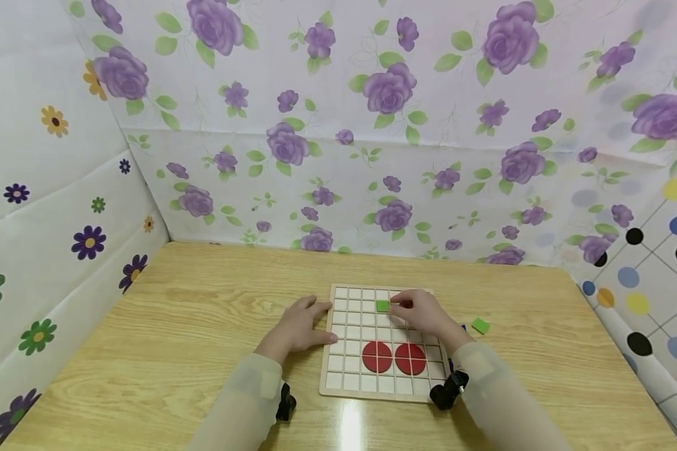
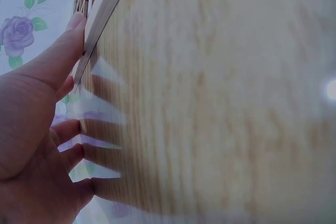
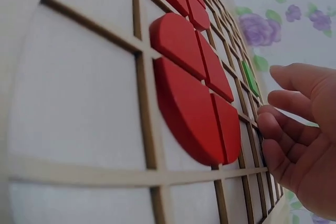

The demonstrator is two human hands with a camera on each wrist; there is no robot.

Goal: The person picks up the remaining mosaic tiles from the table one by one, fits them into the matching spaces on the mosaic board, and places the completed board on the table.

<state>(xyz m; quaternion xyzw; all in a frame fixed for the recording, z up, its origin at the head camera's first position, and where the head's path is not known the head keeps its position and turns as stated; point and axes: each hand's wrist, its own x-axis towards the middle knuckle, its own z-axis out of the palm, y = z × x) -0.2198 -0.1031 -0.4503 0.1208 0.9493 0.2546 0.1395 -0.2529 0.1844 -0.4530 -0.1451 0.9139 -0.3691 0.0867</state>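
Observation:
A wooden grid board [image 1: 372, 396] with white cells lies flat on the table. On its lower part, red quarter pieces make up two circles, a left one [image 1: 370, 351] and a right one [image 1: 404, 352]. One green square tile [image 1: 382, 306] sits in a cell near the top. Fingers spread, my left hand [image 1: 300, 326] touches the board's left edge with thumb and fingertips. My right hand [image 1: 423, 311] is over the upper right of the board, beside the green tile. In the right wrist view its fingers [image 3: 294, 106] are loosely bent, with nothing seen between them.
Right of the board a loose green tile [image 1: 481, 326] lies on the wooden table [image 1: 225, 282]. Blue pieces [image 1: 464, 327] show partly behind the right wrist. Black cameras are strapped at the left wrist [image 1: 286, 403] and right wrist [image 1: 449, 391]. Flowered cloth [image 1: 338, 188] stands behind the table.

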